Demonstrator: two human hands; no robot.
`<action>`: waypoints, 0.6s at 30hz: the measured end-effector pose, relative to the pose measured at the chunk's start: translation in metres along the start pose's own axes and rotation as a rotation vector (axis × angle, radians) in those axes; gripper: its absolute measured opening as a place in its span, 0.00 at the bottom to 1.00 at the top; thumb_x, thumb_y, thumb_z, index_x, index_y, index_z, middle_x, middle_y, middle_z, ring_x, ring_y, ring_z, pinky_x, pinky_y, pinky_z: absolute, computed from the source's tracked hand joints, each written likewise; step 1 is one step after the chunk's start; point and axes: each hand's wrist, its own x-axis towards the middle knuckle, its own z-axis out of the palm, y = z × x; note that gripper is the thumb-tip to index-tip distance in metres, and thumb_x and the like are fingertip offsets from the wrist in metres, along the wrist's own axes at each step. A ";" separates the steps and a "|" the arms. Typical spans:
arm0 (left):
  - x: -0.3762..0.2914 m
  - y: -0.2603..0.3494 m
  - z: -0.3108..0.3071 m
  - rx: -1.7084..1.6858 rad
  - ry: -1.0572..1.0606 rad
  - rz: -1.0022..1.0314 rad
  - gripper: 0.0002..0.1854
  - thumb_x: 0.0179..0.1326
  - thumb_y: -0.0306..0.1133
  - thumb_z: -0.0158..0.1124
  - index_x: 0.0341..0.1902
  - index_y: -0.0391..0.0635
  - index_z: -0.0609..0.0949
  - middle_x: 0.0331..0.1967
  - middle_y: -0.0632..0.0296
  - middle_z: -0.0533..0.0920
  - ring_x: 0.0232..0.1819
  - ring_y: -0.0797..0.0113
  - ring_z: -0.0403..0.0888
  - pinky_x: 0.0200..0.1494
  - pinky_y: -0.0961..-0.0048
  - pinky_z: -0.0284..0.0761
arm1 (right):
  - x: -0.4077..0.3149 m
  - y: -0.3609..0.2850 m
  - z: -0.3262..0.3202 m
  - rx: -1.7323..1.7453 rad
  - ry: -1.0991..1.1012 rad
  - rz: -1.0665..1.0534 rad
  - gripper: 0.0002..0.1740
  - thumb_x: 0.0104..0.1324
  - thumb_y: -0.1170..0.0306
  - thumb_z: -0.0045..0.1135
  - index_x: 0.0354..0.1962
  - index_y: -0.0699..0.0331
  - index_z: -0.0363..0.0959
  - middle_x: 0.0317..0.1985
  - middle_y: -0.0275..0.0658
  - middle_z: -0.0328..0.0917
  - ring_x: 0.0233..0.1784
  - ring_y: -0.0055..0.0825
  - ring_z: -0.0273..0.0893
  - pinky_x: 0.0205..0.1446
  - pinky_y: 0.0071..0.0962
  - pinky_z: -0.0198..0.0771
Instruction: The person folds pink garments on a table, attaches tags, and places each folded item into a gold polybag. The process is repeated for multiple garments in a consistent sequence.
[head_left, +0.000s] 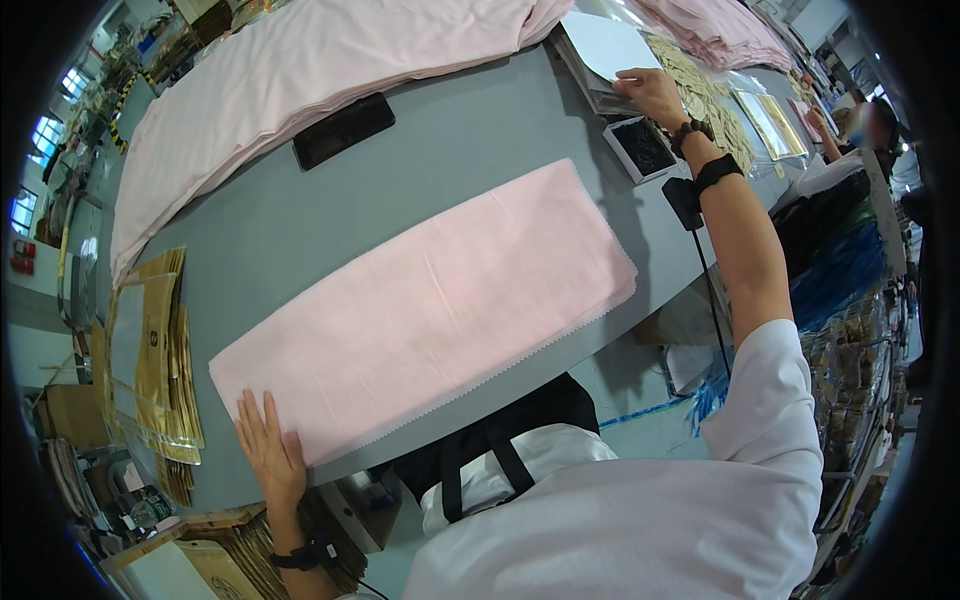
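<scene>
A folded pink cloth (427, 300) with a zigzag-cut edge lies flat across the grey table (247, 232) before me. My left hand (268, 442) rests on its lower left corner, palm down, fingers a little apart. At the upper right my right hand (651, 91) has its fingertips at the lower edge of a white sheet (611, 45), which tops a stack of sheets or boards; whether the sheet is pinched cannot be told. Just below this hand sits a small white box (637, 150) filled with small black items.
A long pile of pink fabric (315, 75) spans the far side, with a black phone (344, 132) at its edge. Gold packaging bags (154, 352) are stacked at the left. Beige tags (694, 82) lie right of the sheets. A co-worker (862, 135) is at the far right.
</scene>
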 end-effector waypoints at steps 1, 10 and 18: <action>0.000 0.000 0.000 0.007 -0.006 0.003 0.34 0.84 0.50 0.39 0.83 0.43 0.62 0.85 0.43 0.54 0.86 0.41 0.48 0.84 0.44 0.39 | 0.000 0.002 0.000 -0.001 0.005 -0.017 0.20 0.65 0.57 0.71 0.52 0.55 0.88 0.43 0.49 0.90 0.47 0.45 0.89 0.52 0.39 0.81; -0.001 -0.001 -0.005 -0.012 0.085 0.063 0.30 0.79 0.40 0.55 0.79 0.41 0.69 0.81 0.42 0.62 0.82 0.40 0.57 0.81 0.45 0.52 | -0.053 -0.081 0.004 0.089 0.555 -0.094 0.13 0.77 0.64 0.58 0.51 0.62 0.79 0.39 0.47 0.87 0.40 0.44 0.86 0.46 0.39 0.78; 0.037 0.019 -0.007 -1.737 -0.051 -0.249 0.35 0.84 0.54 0.44 0.69 0.30 0.74 0.56 0.46 0.85 0.48 0.60 0.86 0.50 0.64 0.83 | -0.242 -0.214 0.030 0.515 -0.061 -0.988 0.17 0.58 0.89 0.56 0.42 0.63 0.78 0.45 0.43 0.88 0.48 0.41 0.89 0.51 0.34 0.87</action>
